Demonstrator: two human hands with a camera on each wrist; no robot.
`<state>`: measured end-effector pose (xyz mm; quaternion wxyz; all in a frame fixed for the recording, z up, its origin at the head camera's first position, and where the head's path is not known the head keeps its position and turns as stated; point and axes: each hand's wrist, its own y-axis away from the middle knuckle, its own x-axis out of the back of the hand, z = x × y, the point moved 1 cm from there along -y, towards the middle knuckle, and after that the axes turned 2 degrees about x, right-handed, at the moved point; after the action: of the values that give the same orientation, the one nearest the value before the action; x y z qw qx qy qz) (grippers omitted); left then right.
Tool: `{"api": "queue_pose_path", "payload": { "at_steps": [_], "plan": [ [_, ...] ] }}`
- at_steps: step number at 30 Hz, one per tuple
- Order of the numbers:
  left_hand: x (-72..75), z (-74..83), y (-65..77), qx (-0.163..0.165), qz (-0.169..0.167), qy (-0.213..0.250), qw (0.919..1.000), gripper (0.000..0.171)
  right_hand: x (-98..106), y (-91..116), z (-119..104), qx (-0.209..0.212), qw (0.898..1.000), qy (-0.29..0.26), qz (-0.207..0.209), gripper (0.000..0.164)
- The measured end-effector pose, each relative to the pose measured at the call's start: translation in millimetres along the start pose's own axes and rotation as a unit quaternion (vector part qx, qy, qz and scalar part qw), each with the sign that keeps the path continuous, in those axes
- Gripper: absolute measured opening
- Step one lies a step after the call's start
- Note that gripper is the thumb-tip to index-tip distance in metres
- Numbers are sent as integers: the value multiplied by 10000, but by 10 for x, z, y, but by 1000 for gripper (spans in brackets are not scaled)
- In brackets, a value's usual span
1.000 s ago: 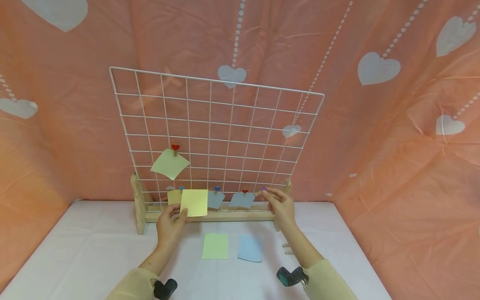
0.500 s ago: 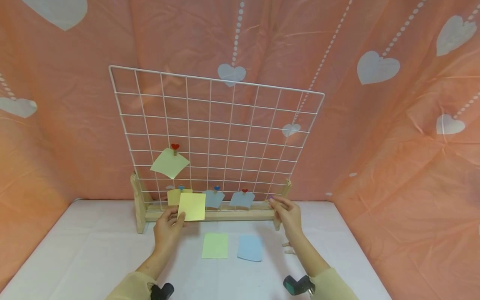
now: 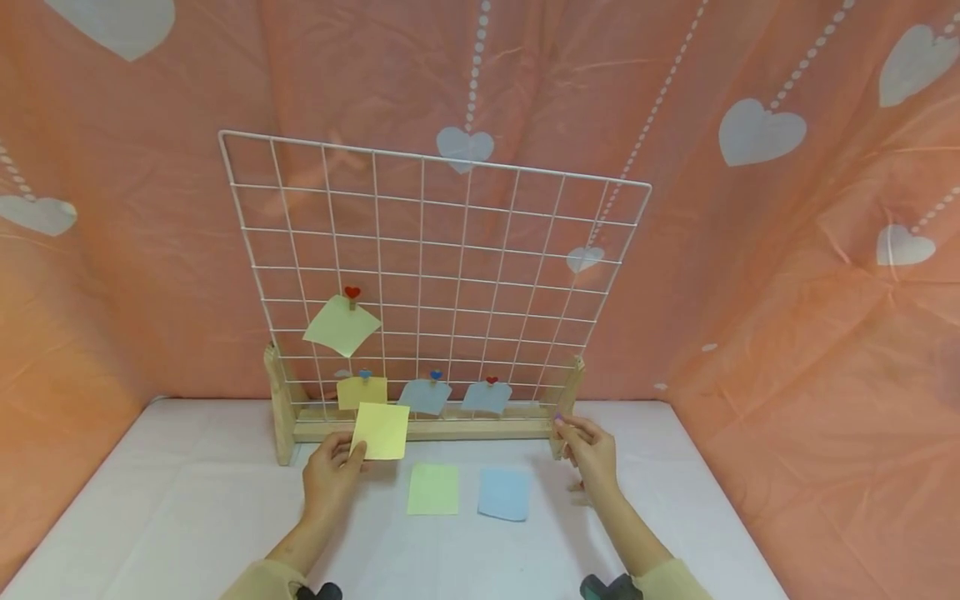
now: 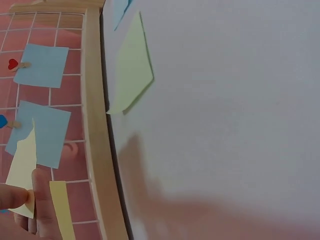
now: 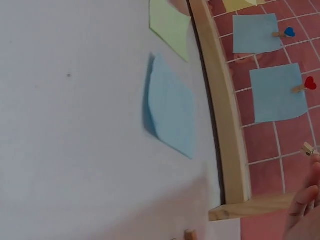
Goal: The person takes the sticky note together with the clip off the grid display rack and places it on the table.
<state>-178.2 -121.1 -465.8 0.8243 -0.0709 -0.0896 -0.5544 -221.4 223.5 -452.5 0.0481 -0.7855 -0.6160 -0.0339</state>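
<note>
My left hand (image 3: 328,479) pinches a yellow sticky note (image 3: 381,431) by its left edge, in front of the wire grid's base. In the right wrist view my right hand (image 5: 306,205) holds a small wooden clothespin (image 5: 308,149) at its fingertips; a bit of purple shows on it in the head view. The white wire grid (image 3: 423,157) leans back in a wooden stand (image 3: 427,430). Heart-topped clothespins hold a green note (image 3: 341,326), a yellow note (image 3: 362,393), a blue note (image 3: 425,398) and another blue note (image 3: 487,398) on it.
A green pad of notes (image 3: 432,490) and a blue pad of notes (image 3: 503,494) lie on the white table (image 3: 187,500) before the stand. Loose wooden clothespins (image 3: 580,502) lie beneath my right hand. A pink heart-patterned curtain (image 3: 750,275) surrounds the table.
Both hands have drawn down and back from the grid. The left has lowered the yellow note slightly leftward; the right has carried the clothespin to the right, past the stand's right post.
</note>
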Motion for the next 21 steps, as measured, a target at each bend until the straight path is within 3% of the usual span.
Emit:
{"api": "queue_pose_path", "payload": {
  "at_steps": [12, 16, 21],
  "plan": [
    [76, -184, 57, 193, -149, -431, 9988, 25, 145, 58, 295, -103, 9967, 559, 576, 33],
    [88, -225, 64, 237, -253, -391, 9986, 27, 214, 44, 375, -73, 9917, 996, 809, 34],
    [91, -270, 68, 325, -311, -332, 9984, 28, 298, 59, 450, -127, 9846, 1537, 818, 36]
  ]
}}
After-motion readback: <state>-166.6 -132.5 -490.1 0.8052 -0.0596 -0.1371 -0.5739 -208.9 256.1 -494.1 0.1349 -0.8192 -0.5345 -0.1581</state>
